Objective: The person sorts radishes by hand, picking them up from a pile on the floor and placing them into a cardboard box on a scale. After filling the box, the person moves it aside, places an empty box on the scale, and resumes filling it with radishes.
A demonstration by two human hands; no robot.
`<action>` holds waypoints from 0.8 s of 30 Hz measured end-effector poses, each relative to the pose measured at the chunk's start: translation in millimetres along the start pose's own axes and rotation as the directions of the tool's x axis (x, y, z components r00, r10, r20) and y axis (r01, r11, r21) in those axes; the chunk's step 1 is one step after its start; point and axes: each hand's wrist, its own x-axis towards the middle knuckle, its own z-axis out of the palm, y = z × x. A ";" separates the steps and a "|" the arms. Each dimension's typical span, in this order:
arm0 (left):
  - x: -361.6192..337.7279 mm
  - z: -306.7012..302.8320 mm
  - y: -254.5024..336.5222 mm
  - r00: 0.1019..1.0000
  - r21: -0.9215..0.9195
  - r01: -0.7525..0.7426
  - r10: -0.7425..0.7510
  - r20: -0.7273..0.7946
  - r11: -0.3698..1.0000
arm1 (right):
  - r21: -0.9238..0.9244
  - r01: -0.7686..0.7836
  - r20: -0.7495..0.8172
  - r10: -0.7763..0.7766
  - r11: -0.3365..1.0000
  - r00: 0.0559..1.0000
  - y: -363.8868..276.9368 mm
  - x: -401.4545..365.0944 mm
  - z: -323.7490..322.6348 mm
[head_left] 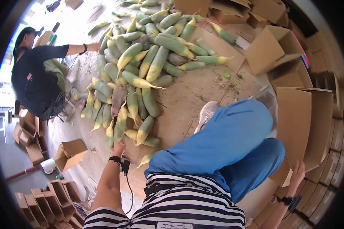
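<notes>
A large heap of green radishes (156, 68) with yellowish tapered ends lies on the floor in front of me. At the heap's near edge, my left hand (119, 149) is closed around the lower end of a green radish (120, 124); its fingers are mostly hidden. My right hand (298, 173) grips the near edge of an open cardboard box (294, 124) standing to my right. One more radish (146, 158) lies close to my left wrist, partly covered by my leg.
Another person (38, 76) at the left reaches a hand (93, 47) to the heap. Open boxes (273, 49) stand at the upper right, and stacked cartons (325, 191) line the right side. More cardboard (46, 202) is at the lower left. Leaf scraps (231, 82) litter the floor.
</notes>
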 end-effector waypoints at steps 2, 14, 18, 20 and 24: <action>28.1 12.1 -31.0 0.997 0.015 -0.031 0.032 -0.066 0.999 | -0.038 0.020 0.093 -0.017 0.999 0.996 -11.9 35.0 16.2; 19.4 -16.0 -31.9 0.841 0.131 -0.208 0.246 -0.481 0.969 | -0.181 0.160 0.003 -0.163 0.970 0.987 -67.6 98.4 12.2; 73.2 9.2 -23.7 0.802 0.102 -0.382 0.384 -0.458 0.919 | -0.044 0.288 0.108 -0.282 0.957 0.953 -141.9 93.4 -5.1; 70.1 9.4 -11.8 0.841 0.101 -0.345 0.355 -0.408 0.933 | 0.009 0.333 0.107 -0.332 0.943 0.937 -166.5 88.3 -2.1; 14.8 36.9 16.2 0.749 0.088 -0.301 0.292 -0.594 0.950 | 0.086 0.403 0.163 -0.412 0.911 0.897 -169.4 81.3 20.1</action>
